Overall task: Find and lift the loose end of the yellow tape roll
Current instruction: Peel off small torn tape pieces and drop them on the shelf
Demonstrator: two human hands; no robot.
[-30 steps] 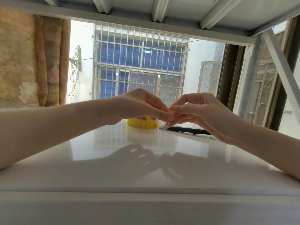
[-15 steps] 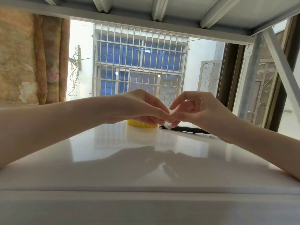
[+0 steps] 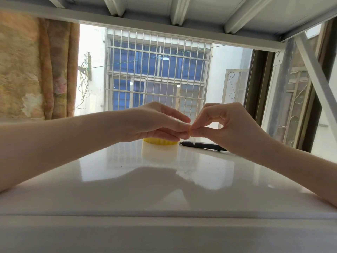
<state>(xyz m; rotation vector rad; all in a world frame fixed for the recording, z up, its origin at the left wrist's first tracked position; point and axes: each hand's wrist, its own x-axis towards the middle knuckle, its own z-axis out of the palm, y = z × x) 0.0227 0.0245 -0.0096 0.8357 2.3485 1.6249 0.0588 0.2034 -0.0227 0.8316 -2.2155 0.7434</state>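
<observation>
The yellow tape roll stands on the white table at its far side, and only its lower edge shows. My left hand covers its top, fingers reaching right. How it grips the roll is hidden. My right hand meets the left fingertips and pinches a thin translucent strip, the tape's loose end, between thumb and forefinger. The strip hangs down a little from the pinch.
A black pen lies on the table just right of the roll, under my right hand. Beyond the table are a barred window, a curtain at the left and a metal frame overhead and at the right.
My left hand has come down over the roll, hiding more of it. My right hand has raised its wrist and closed thumb and forefinger into a pinch on the strip.
</observation>
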